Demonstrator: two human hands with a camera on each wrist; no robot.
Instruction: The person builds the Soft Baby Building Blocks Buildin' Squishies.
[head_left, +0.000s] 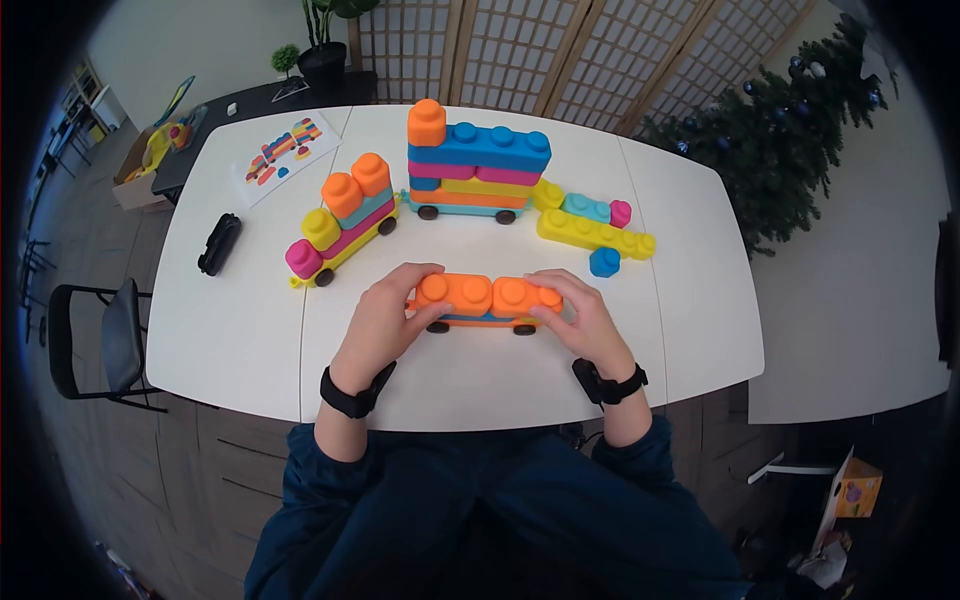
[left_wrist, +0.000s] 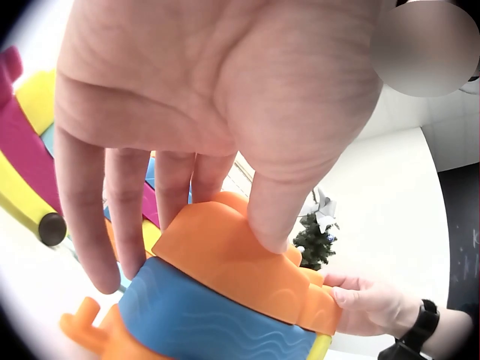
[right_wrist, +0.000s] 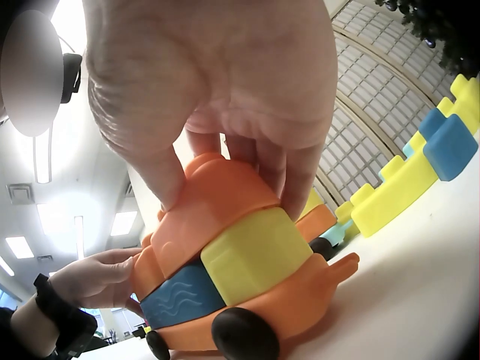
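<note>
Two orange blocks sit side by side on top of an orange wheeled base. Between them lies a layer with a blue block and, at the right end, a yellow block. My left hand holds the left orange block, thumb on the near side and fingers on the far side. At the other end my right hand grips the right orange block in the same way. The far fingertips are partly hidden in the head view.
Beyond stands a tall block wagon. A pink-and-yellow wagon is at the left, near a picture sheet and a black object. Yellow blocks and a blue block lie at the right.
</note>
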